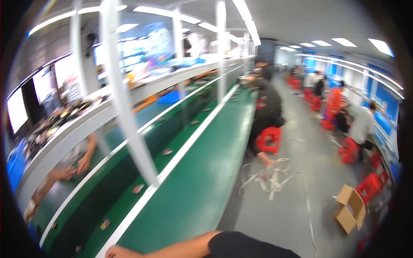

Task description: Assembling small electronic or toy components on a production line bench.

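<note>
My right forearm crosses the lower edge from a dark sleeve. My right hand (pixel 119 252) is at the near end of the green worktop (pixel 185 185), by the white rail (pixel 142 204). The lower edge cuts the hand off, so its fingers and anything in them are hidden. My left hand is outside the picture. Beyond the rail, a sunken green conveyor belt (pixel 122 206) carries several small parts, one of them a small reddish and pale piece (pixel 137 188).
A co-worker's hands (pixel 71 171) work across the belt. Another person (pixel 269 103) reaches toward tangled white straps (pixel 275 178) on the floor. White posts (pixel 129 116) support a cluttered shelf (pixel 69 124). Red stools (pixel 269 139) and an open cardboard box (pixel 349 210) stand along the aisle.
</note>
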Motion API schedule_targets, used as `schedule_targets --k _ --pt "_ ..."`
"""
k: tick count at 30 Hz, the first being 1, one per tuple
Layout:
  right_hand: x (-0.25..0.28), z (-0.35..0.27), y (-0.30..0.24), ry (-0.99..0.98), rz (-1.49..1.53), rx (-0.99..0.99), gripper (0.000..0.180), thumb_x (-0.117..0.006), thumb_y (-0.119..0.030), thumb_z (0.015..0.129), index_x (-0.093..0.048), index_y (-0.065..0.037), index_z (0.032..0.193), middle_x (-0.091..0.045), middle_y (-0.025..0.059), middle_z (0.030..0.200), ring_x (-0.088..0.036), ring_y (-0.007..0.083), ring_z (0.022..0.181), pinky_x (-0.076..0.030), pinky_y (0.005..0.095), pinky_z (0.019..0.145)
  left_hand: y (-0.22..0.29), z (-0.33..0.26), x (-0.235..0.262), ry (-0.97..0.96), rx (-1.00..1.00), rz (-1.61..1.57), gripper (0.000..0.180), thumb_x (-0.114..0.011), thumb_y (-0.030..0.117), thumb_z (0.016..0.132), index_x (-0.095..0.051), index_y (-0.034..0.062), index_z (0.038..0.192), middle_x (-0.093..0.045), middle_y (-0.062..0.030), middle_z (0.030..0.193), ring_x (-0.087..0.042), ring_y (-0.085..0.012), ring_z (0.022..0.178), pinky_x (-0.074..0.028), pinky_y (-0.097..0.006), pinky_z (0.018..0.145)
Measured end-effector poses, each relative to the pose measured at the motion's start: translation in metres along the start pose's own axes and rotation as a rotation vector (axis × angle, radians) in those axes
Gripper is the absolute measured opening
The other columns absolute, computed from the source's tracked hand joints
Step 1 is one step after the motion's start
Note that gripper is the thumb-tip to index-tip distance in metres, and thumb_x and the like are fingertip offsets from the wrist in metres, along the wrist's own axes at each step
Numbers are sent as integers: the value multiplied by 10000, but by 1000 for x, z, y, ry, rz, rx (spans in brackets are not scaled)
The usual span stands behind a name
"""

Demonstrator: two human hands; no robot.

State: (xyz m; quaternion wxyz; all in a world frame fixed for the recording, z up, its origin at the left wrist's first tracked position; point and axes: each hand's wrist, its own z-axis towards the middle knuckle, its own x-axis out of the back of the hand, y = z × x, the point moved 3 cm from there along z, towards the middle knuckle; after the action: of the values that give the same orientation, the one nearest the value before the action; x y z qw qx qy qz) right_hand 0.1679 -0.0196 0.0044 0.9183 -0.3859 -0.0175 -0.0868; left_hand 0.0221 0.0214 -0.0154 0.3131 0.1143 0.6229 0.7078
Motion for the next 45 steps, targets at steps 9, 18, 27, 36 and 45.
schedule_targets --k 9,18,27,36,45 --pt "34 12 -35 -53 -389 74 179 -696 -28 701 -681 -47 879 -592 107 1112 -554 277 1049 -470 390 903 -3 10 -18 -92 97 -349 251 -564 141 954 -477 54 1173 -522 -176 1292 -565 -267 1146 -505 -423 943" --pt "25 12 -34 -67 -329 63 196 -723 -22 701 -697 -52 894 -604 93 1113 -562 260 1022 -502 367 852 2 1 -11 -81 117 -341 263 -555 108 952 -461 73 1195 -518 -164 1287 -559 -264 1142 -484 -445 963" --pt "22 6 -27 -59 -275 -107 205 -707 -32 734 -723 -91 929 -596 57 1176 -542 228 1058 -481 358 893 4 2 -16 -56 123 -313 240 -528 92 966 -468 59 1196 -512 -182 1323 -558 -251 1165 -487 -416 973" --pt "23 15 -33 -128 -273 -72 202 -674 -16 752 -690 -46 951 -561 87 1246 -505 272 1145 -439 397 968 3 4 -12 12 117 -312 278 -570 101 942 -459 72 1195 -516 -176 1326 -579 -254 1125 -501 -424 950" --pt "28 16 -37 -83 -442 67 157 -687 -40 742 -640 -53 891 -599 70 1037 -590 254 961 -522 349 776 4 2 -17 44 187 -281 261 -454 73 984 -445 61 1245 -595 -107 1179 -594 -199 1065 -502 -382 923"
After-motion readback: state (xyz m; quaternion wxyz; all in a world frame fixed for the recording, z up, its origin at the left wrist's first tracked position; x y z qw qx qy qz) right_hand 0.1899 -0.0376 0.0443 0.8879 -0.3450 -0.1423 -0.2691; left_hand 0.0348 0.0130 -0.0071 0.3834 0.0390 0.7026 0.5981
